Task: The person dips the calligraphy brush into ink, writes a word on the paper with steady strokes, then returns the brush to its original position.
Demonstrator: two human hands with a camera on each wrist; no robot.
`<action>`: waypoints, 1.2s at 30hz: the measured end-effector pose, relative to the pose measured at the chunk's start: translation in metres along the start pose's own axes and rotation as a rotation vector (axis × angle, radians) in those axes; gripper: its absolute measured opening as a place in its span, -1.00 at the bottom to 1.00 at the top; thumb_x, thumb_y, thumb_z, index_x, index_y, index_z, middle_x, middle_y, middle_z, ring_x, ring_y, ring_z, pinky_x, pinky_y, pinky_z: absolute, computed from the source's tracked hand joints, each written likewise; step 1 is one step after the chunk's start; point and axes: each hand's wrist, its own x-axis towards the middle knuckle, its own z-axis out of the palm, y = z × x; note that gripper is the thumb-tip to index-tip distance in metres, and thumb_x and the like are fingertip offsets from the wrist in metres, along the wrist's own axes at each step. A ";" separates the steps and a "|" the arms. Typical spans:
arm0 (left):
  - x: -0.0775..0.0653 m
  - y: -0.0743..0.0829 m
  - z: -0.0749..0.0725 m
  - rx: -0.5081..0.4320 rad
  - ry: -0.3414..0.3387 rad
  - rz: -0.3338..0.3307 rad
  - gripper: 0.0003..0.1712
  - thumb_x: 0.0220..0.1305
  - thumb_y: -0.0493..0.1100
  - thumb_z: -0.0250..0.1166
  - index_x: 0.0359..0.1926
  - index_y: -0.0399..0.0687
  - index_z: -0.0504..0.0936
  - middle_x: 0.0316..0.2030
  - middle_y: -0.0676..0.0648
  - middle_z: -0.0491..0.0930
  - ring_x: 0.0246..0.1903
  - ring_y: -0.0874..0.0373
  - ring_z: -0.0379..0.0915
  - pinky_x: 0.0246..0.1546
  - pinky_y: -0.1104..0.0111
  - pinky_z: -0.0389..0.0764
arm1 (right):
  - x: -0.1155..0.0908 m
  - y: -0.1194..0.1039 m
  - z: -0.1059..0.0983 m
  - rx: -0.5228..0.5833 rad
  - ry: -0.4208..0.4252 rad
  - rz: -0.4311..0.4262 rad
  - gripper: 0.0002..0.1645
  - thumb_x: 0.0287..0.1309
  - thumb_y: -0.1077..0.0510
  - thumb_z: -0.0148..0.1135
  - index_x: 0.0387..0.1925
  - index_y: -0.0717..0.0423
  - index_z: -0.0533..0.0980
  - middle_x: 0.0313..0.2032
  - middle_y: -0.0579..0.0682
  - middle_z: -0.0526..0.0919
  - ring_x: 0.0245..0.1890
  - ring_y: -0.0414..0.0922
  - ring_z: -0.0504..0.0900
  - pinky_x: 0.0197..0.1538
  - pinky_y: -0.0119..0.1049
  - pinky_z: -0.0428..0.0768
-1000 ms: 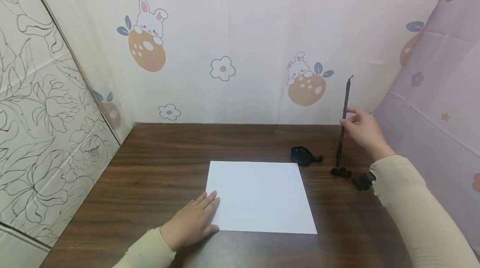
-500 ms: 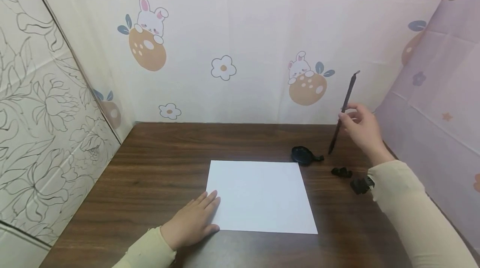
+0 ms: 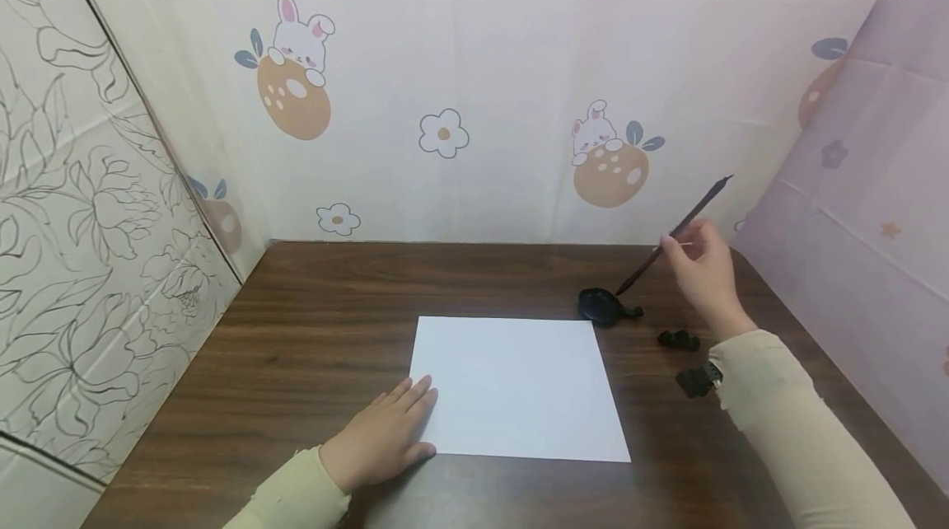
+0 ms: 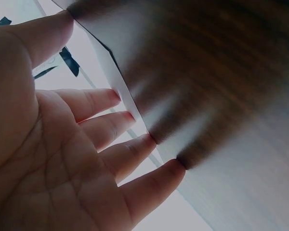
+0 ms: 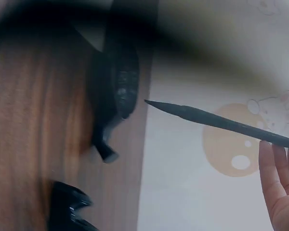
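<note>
My left hand [image 3: 380, 437] lies with straight fingers across the left edge of a white sheet of paper [image 3: 522, 385]. In the left wrist view, the fingertips [image 4: 176, 166] of that hand touch the paper and tabletop. My right hand [image 3: 700, 273] pinches a dark writing brush [image 3: 698, 210] partway along its handle. The brush slants, its pointed tip down and to the left, right at the rim of a black inkstone [image 3: 597, 308] in the head view. In the right wrist view the brush [image 5: 221, 122] shows a dark, pointed tip close beside the inkstone [image 5: 127, 84].
A small black brush rest [image 3: 678, 339] stands on the brown wooden table [image 3: 311, 339], right of the inkstone. Behind the table hangs a pale cloth [image 3: 504, 175] with rabbit prints. A dark wrist camera [image 3: 697, 381] sits below the right sleeve.
My right hand has lifted the brush off the brush rest and carried it left to the inkstone, tilting it further over. The left hand stays on the paper.
</note>
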 end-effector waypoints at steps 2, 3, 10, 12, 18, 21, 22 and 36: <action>0.000 0.000 0.000 -0.001 0.002 0.001 -0.21 0.28 0.13 0.26 0.39 -0.20 0.33 0.45 -0.20 0.24 0.41 -0.24 0.18 0.24 -0.20 0.39 | -0.001 0.003 0.004 0.007 -0.002 0.006 -0.73 0.39 0.02 0.08 -0.09 0.12 0.31 -0.25 -0.25 0.50 -0.43 -0.55 0.59 -0.34 -0.61 0.57; 0.000 0.000 0.000 -0.001 0.002 0.001 -0.21 0.29 0.13 0.26 0.39 -0.20 0.33 0.45 -0.20 0.24 0.41 -0.24 0.18 0.24 -0.20 0.39 | -0.002 0.004 0.006 0.002 -0.005 0.008 -0.70 0.40 0.02 0.07 -0.07 0.15 0.30 -0.24 -0.22 0.49 -0.42 -0.55 0.58 -0.34 -0.62 0.57; 0.000 0.001 0.000 0.001 0.001 -0.003 -0.22 0.28 0.13 0.26 0.39 -0.19 0.33 0.45 -0.19 0.24 0.41 -0.24 0.18 0.25 -0.19 0.39 | -0.005 0.016 0.019 0.025 -0.016 0.030 -0.66 0.42 0.01 0.05 0.00 0.17 0.29 -0.17 -0.14 0.47 -0.32 -0.54 0.54 -0.26 -0.65 0.60; 0.000 0.001 0.000 0.002 0.000 -0.004 -0.22 0.28 0.13 0.26 0.39 -0.19 0.33 0.45 -0.19 0.24 0.41 -0.24 0.18 0.25 -0.19 0.39 | -0.006 0.019 0.022 0.027 -0.017 0.033 -0.68 0.41 0.00 0.05 -0.03 0.14 0.30 -0.19 -0.14 0.48 -0.32 -0.51 0.56 -0.26 -0.65 0.61; 0.001 0.000 0.000 0.018 0.014 0.001 -0.22 0.27 0.14 0.27 0.38 -0.19 0.34 0.43 -0.19 0.26 0.40 -0.23 0.21 0.23 -0.18 0.42 | -0.007 0.025 0.026 0.026 -0.024 0.018 -0.63 0.41 0.01 0.05 0.04 0.19 0.30 -0.19 -0.07 0.52 -0.29 -0.36 0.64 -0.24 -0.64 0.62; 0.001 0.000 0.000 0.022 0.019 0.000 -0.22 0.27 0.14 0.27 0.37 -0.18 0.35 0.43 -0.19 0.27 0.40 -0.22 0.22 0.23 -0.18 0.42 | -0.008 0.026 0.026 0.020 -0.026 0.018 -0.59 0.42 0.00 0.05 0.07 0.22 0.28 -0.16 -0.03 0.52 -0.29 -0.41 0.63 -0.24 -0.66 0.61; 0.001 0.000 0.000 0.023 0.020 0.000 -0.22 0.27 0.14 0.27 0.38 -0.18 0.35 0.43 -0.19 0.27 0.39 -0.22 0.22 0.23 -0.18 0.42 | -0.008 0.026 0.025 0.015 -0.027 0.018 -0.58 0.42 0.00 0.04 0.08 0.23 0.28 -0.15 -0.01 0.52 -0.30 -0.44 0.61 -0.24 -0.67 0.60; 0.001 0.000 0.001 0.011 0.011 -0.003 -0.22 0.27 0.14 0.27 0.38 -0.18 0.34 0.43 -0.19 0.26 0.40 -0.22 0.21 0.24 -0.19 0.41 | -0.004 0.019 0.019 -0.050 -0.030 0.016 -0.50 0.42 -0.06 0.03 0.14 0.24 0.30 -0.03 0.22 0.53 -0.33 -0.54 0.49 -0.31 -0.69 0.55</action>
